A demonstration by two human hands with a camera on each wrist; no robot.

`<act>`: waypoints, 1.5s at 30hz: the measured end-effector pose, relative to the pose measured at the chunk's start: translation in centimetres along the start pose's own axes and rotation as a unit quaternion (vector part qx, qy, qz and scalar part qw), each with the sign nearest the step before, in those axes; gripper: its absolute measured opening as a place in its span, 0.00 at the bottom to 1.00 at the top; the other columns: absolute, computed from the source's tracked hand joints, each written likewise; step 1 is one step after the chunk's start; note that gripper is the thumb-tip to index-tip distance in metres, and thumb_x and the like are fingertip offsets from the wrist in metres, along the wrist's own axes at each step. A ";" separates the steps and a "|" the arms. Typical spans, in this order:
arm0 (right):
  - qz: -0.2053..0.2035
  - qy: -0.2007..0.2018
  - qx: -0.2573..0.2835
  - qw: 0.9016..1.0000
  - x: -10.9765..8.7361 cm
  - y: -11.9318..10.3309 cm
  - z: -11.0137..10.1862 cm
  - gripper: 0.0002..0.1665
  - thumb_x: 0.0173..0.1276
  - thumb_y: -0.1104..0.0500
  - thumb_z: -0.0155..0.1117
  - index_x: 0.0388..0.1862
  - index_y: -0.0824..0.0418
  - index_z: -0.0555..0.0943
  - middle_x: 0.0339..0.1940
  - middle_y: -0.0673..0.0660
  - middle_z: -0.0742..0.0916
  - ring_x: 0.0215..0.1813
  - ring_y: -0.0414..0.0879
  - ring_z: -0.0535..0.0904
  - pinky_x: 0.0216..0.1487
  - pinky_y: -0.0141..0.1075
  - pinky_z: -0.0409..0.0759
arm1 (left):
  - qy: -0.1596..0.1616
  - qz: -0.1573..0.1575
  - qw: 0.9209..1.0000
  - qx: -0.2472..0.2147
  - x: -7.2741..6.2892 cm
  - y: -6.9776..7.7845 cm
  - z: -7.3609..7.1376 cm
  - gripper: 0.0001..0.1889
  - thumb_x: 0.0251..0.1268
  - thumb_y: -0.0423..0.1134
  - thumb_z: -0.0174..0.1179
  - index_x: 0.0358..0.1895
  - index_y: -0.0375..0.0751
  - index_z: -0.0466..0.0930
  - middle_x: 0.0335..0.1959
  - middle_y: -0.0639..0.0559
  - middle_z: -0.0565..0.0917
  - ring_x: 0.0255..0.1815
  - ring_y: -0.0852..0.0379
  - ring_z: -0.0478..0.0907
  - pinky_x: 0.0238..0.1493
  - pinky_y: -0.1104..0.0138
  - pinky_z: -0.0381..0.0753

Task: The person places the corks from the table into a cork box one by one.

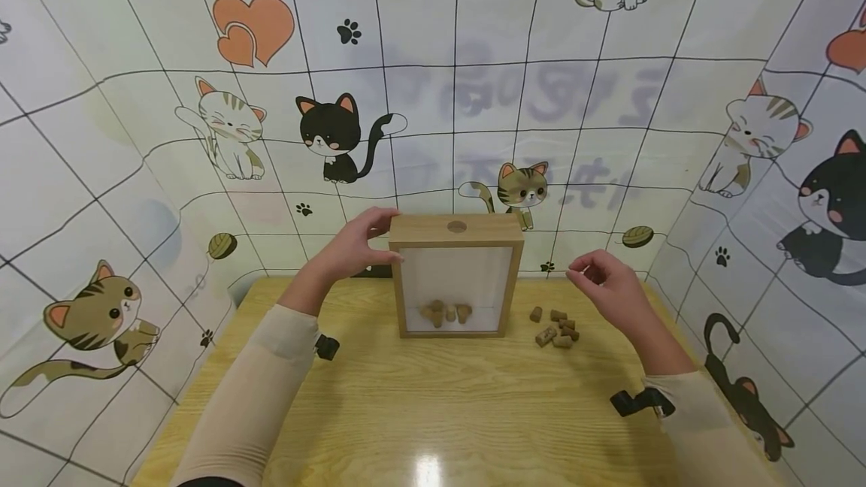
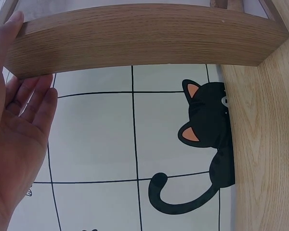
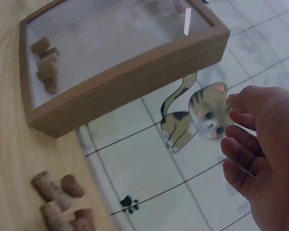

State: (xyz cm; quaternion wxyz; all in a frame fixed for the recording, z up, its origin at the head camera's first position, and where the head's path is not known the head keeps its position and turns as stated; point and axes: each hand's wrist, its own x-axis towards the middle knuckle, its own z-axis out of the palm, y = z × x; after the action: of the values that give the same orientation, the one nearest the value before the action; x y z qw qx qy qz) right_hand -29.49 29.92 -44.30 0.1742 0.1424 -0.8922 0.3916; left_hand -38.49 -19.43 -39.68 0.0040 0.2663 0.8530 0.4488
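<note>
An upright wooden shadow box (image 1: 456, 231) with a clear front and a round hole in its top stands on the table. Several corks (image 1: 436, 313) lie on its floor inside. My left hand (image 1: 355, 245) holds the box by its upper left side, thumb at the front edge and fingers toward the back. To the right of the box, my right hand (image 1: 609, 291) is raised in the air with loosely bent fingers and nothing visible in them. Below that hand, loose corks (image 3: 50, 190) lie in a small group on the table, beside the box.
The light wood table (image 1: 419, 397) runs up to a white wall sheet (image 1: 419, 119) printed with cats and grid lines. This sheet rises close behind the box and along both sides.
</note>
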 end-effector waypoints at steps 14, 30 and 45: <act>0.015 -0.085 -0.053 0.995 -3.6 6.2 3.7 0.09 0.78 0.63 0.75 0.52 0.63 0.86 0.47 0.58 0.85 0.42 0.49 0.80 0.35 0.37 0.80 | 0.001 -0.002 1.000 0.001 0.2 -0.1 -0.1 0.48 0.64 0.44 0.84 0.84 0.47 0.67 0.77 0.47 0.74 0.82 0.40 0.70 0.83 0.48 0.70; 0.039 -0.141 -0.092 0.985 -6.3 8.7 5.5 0.12 0.77 0.62 0.76 0.55 0.64 0.88 0.48 0.56 0.84 0.38 0.44 0.75 0.34 0.37 0.77 | 0.004 -0.029 1.000 -0.006 -0.2 0.6 0.0 0.48 0.63 0.46 0.84 0.84 0.52 0.66 0.77 0.48 0.74 0.83 0.41 0.68 0.82 0.45 0.70; 0.056 -0.166 -0.121 0.977 -6.5 9.8 6.3 0.23 0.73 0.62 0.79 0.64 0.64 0.84 0.46 0.54 0.82 0.41 0.46 0.76 0.39 0.44 0.78 | 0.002 -0.033 0.999 -0.004 -0.1 0.6 0.0 0.48 0.64 0.46 0.84 0.84 0.51 0.66 0.75 0.49 0.76 0.83 0.41 0.68 0.82 0.45 0.70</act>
State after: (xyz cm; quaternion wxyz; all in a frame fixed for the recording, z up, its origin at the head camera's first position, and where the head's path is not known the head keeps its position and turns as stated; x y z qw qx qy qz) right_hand -28.69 32.31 -57.42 0.0172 0.1330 -0.9562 0.2603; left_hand -38.13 -19.20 -39.28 0.0187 0.2369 0.8597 0.4521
